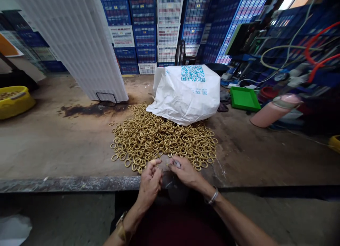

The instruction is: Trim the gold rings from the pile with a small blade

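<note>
The right hand (183, 172) grips one small grey tool (176, 164); the left hand (151, 180) curls (holding what, I cannot tell). Just beyond both lies one heap of brass-coloured rings (162, 134), too many to count.

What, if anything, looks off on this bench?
A dark, patchy stain by the wire stand, much darker than the brown worktop around it; cause unclear. Minor: a stray ring lies just left of the heap of brass-colored rings, apart from the rest.
</note>
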Tool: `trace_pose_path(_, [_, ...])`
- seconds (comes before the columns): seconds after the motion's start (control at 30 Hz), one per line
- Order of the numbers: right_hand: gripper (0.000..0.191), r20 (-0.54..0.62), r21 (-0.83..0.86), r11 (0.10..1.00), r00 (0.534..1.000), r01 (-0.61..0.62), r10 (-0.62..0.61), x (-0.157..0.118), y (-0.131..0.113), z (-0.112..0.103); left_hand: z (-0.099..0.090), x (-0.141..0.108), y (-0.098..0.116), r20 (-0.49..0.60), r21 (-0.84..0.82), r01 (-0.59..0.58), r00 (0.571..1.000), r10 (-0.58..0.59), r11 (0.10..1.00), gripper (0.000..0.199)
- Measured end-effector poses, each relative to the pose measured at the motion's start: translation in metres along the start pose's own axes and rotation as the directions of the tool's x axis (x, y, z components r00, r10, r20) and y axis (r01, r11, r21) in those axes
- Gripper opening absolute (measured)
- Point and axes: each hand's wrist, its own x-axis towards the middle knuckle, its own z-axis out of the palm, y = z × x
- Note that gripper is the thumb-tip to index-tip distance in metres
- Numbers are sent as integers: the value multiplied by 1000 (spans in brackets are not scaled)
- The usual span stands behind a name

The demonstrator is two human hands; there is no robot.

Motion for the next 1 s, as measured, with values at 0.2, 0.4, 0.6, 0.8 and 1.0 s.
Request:
trace_pose_path(0.2, [21, 181, 508, 843, 979, -177, 97, -5, -11, 1, 1, 3, 0, 99, 81, -72, 993, 64, 994, 23])
trace_pose_path(0.4, [28, 183, 613, 734, 956, -293, 229, -8, -10, 12, 0, -3, -6, 37, 64, -66, 997, 64, 996, 26])
trace_pose_path(0.6, [30, 190, 616, 721, 948, -317, 255, -8, -7, 19, -1, -6, -7, 43, 72, -32, 999, 29, 997, 27])
trace_pose_path(0.8, [21, 66, 537, 812, 971, -228, 229, -5, -4, 21, -3, -9, -7, 175, 6, 65, 982, -65, 998, 31])
trace_pose_path(1.0, [19, 74, 529, 824, 978, -206, 197, -7, -8, 19, -3, -9, -10, 193, -83, 94, 978, -76, 992, 29])
